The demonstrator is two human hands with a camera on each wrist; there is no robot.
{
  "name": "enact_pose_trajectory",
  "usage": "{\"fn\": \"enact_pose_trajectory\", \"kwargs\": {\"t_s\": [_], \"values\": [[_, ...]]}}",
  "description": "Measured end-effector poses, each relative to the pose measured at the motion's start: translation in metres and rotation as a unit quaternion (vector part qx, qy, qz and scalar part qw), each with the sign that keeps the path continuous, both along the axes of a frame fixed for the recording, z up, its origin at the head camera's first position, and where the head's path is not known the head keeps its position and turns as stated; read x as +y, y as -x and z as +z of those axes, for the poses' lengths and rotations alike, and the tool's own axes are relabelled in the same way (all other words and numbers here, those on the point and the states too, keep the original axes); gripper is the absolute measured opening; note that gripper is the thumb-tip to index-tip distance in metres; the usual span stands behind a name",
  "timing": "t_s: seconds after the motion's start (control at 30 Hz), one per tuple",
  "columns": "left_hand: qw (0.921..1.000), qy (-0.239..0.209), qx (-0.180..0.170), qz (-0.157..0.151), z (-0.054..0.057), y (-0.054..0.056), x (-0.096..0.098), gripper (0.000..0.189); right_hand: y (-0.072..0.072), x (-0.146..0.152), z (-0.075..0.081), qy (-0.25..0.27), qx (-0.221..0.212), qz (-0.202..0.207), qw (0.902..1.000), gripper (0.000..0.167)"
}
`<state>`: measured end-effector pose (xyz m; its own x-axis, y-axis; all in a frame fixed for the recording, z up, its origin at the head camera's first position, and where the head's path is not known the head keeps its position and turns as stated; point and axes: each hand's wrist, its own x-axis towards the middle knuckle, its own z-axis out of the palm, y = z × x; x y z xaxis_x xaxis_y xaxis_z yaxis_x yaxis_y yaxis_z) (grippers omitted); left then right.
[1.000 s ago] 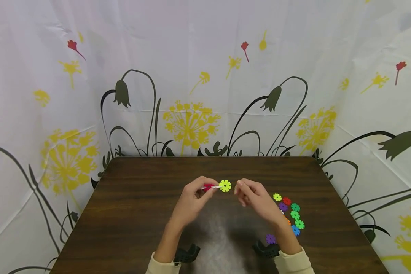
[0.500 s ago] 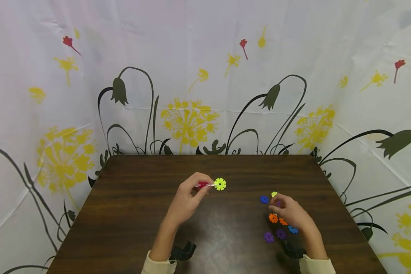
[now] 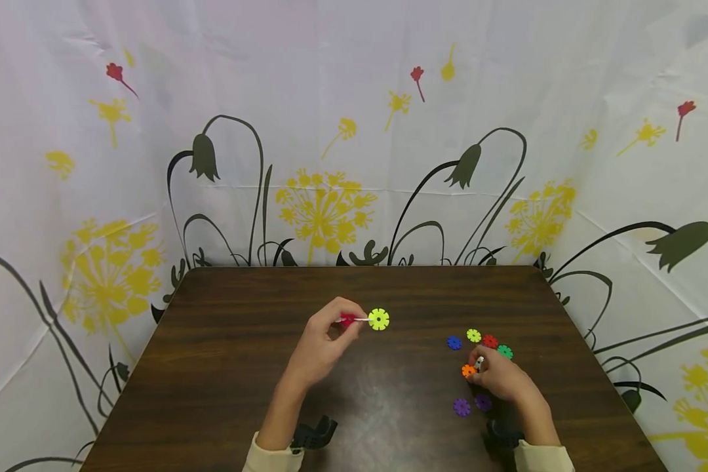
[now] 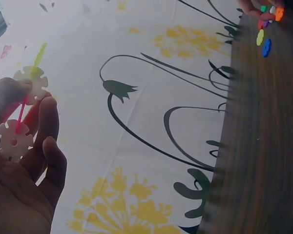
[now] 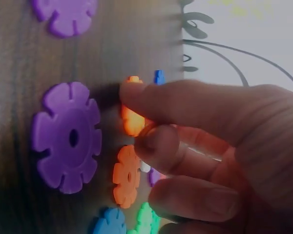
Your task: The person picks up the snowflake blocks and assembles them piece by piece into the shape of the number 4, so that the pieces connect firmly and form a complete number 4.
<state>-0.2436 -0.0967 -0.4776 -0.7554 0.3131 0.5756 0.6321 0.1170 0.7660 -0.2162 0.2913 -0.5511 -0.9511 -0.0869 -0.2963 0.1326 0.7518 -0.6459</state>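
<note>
My left hand [image 3: 324,337] pinches a short chain of notched interlocking discs above the table. A yellow disc [image 3: 379,319] is at its right end. In the left wrist view, a white disc [image 4: 33,84] is between thumb and fingers, and another white disc [image 4: 14,141] hangs nearer the palm, joined by a pink-red disc [image 4: 21,113] seen edge-on. Low over the loose discs, my right hand [image 3: 503,377] has thumb and index finger at opposite edges of an orange disc [image 5: 133,114]. Behind these fingers a white disc [image 3: 479,362] partly shows.
Around the right hand lie a blue disc [image 3: 454,343], a yellow-green disc [image 3: 474,335], a red disc [image 3: 490,341] and a green disc [image 3: 505,352]. Two purple discs [image 3: 462,407] [image 5: 68,138] lie nearer the front. A second orange disc [image 5: 127,176] sits below the fingers. A flowered curtain [image 3: 324,131] stands behind the table.
My right hand has left the chain, moved right to the loose discs and come down at the orange disc. A blue disc and a second purple disc now show. The left hand still holds the chain.
</note>
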Motion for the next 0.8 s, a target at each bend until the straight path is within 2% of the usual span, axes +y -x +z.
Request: {"fn": "enact_pose_trajectory", "kwargs": {"t_s": [0.17,0.3,0.5,0.67,0.73,0.8], "values": [[0.9999,0.001,0.013,-0.01,0.001,-0.001,0.001,0.013,0.003,0.006,-0.004,0.069,0.006,0.026,0.9972,0.023],[0.9999,0.01,-0.001,-0.007,0.001,-0.004,0.0,0.012,0.006,0.001,-0.004,0.103,0.03,0.047,0.9931,0.021],[0.9998,0.014,-0.012,-0.005,0.002,-0.008,0.001,0.012,0.01,-0.026,0.017,0.136,0.127,0.044,0.9815,0.021],[0.9996,0.014,-0.021,-0.012,0.001,-0.008,0.004,0.016,0.008,-0.048,0.043,0.176,0.197,0.059,0.9627,0.016],[0.9994,0.017,-0.025,-0.015,0.002,-0.01,0.005,0.016,0.005,-0.057,0.053,0.203,0.222,0.066,0.9514,0.013],[0.9993,0.018,-0.029,-0.017,0.005,-0.011,0.005,0.015,0.001,-0.068,0.063,0.237,0.251,0.074,0.9355,0.012]]}}
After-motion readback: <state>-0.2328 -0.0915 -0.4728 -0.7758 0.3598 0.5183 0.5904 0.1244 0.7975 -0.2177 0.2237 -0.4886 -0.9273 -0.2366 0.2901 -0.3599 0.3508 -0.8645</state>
